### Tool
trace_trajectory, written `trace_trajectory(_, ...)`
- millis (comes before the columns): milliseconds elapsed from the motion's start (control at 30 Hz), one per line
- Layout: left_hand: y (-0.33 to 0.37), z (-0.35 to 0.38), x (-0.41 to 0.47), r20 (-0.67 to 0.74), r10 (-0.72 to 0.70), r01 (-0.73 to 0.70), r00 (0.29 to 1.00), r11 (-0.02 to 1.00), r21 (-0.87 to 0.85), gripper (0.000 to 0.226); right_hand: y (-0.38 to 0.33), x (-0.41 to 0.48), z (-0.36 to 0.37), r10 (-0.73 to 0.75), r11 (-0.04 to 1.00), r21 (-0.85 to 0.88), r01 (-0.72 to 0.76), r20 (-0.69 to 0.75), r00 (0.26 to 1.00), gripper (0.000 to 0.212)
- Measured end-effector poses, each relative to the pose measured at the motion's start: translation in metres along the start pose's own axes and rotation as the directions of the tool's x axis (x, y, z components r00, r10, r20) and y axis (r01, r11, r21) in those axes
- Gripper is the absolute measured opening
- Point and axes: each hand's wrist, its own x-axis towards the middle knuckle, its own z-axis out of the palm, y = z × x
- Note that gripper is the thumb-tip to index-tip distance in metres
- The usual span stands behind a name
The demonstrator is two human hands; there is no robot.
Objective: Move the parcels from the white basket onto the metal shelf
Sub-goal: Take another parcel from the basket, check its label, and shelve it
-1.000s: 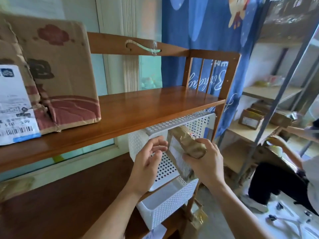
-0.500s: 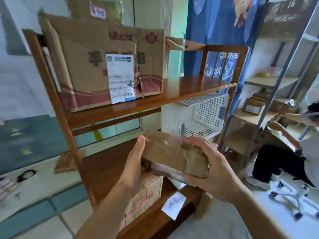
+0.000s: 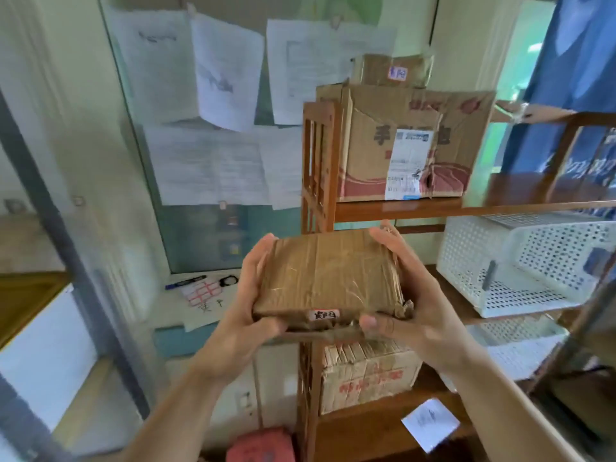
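Both hands hold one flat, rectangular brown parcel wrapped in glossy tape (image 3: 328,278), raised in the air in front of the brown wooden shelf unit (image 3: 318,168) and level with the gap under its upper board. Left hand (image 3: 246,305): fingers run up the parcel's left edge, thumb pressed to the near left corner, palm closed against the side. Right hand (image 3: 410,295): fingers wrapped along the right edge, thumb on the near right corner beside some torn, crumpled wrapping. The parcel is squeezed between the two palms, top face up and tilted slightly toward the camera. A small white label with handwritten characters and a red border (image 3: 322,315) sits on the parcel's near edge. White perforated plastic basket (image 3: 520,261) stands on the wooden shelf unit's middle board, right of the parcel and apart from it; I cannot tell whether anything lies inside it. On the upper board of the wooden shelf unit: a large worn cardboard box with red print and a white shipping label (image 3: 410,141), with a smaller brown package (image 3: 391,71) on top of it. On the lowest board, directly below the held parcel: a taped cardboard box with red characters (image 3: 370,375), and to its right a loose white paper slip (image 3: 430,423). Left of the wooden shelf unit, paper sheets (image 3: 226,71) are pinned up, blurred and unreadable. A dark grey metal post (image 3: 63,235) crosses the left side of the view.
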Motion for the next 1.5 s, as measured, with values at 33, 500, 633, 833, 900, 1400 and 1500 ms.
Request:
trace_trajectory(33,0.007,-0.001,-0.008,-0.019,0.016,-0.015,1.000,0.998,0.054,0.110,-0.002,0.003,0.002,-0.033,0.998,-0.051,0.036,0.052,0.998,0.093)
trace_trajectory(500,0.063,-0.014,-0.090,-0.282,0.130,-0.053,0.950,0.962,0.266,0.090,-0.020,0.008,0.049,-0.009,0.977,0.212,-0.033,0.192,0.981,0.100)
trace_trajectory(633,0.077,-0.025,-0.105,-0.411,0.040,0.012,0.911,0.992,0.125,0.071,-0.043,0.020,0.083,0.349,0.818,0.401,-0.412,0.223,0.910,0.058)
trace_trajectory(833,0.099,-0.064,-0.123,-0.651,0.010,-0.018,0.759,1.000,-0.006,0.109,-0.064,0.018,0.177,0.394,0.823,0.302,-0.482,0.309,0.866,0.056)
trace_trajectory(900,0.107,-0.091,-0.135,-0.704,0.003,0.001,0.710,1.000,0.005,0.107,-0.071,0.023,0.201,0.336,0.904,0.154,-0.399,0.323,0.885,0.045)
trace_trajectory(1400,0.158,-0.279,-0.283,-0.622,-0.183,0.174,0.761,0.982,-0.076,0.107,-0.128,0.062,0.402,0.117,0.775,0.606,-0.177,0.137,0.984,0.061)
trace_trajectory(1500,0.154,-0.296,-0.305,-0.510,-0.353,0.187,0.784,0.919,-0.347,0.081,-0.119,0.060,0.434,0.096,0.713,0.676,-0.188,0.171,0.981,0.078)
